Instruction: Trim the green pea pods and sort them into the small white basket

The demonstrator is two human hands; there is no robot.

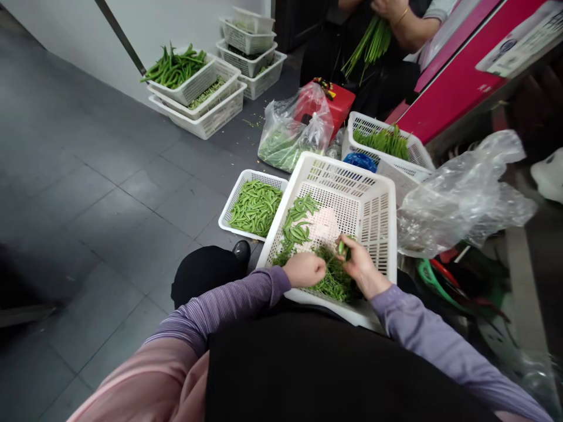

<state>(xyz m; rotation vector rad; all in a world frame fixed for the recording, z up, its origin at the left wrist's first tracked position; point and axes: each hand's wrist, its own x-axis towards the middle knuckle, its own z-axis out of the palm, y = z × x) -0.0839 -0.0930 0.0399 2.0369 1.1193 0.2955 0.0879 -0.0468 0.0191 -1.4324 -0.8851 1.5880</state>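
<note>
A deep white plastic basket (378, 186) stands close in front of my lap. Inside, loose pea pods (299, 218) lie on the left, and a heap of thin green trimmings (333, 280) covers the near end. Over the near left part of the basket, my left hand (305, 269) is curled closed; whatever it may hold is hidden. My right hand (358, 264), at the right above the trimmings, pinches a green pea pod (341, 247) between thumb and fingers. A shallow white tray (226, 218) full of pea pods sits just left of the basket.
Stacked white baskets (220, 120) with green vegetables stand by the wall. A clear bag of greens (281, 146) and a red stool (341, 105) lie ahead. Another person's hands (391, 9) hold long green stalks. Crumpled plastic (457, 193) is at the right.
</note>
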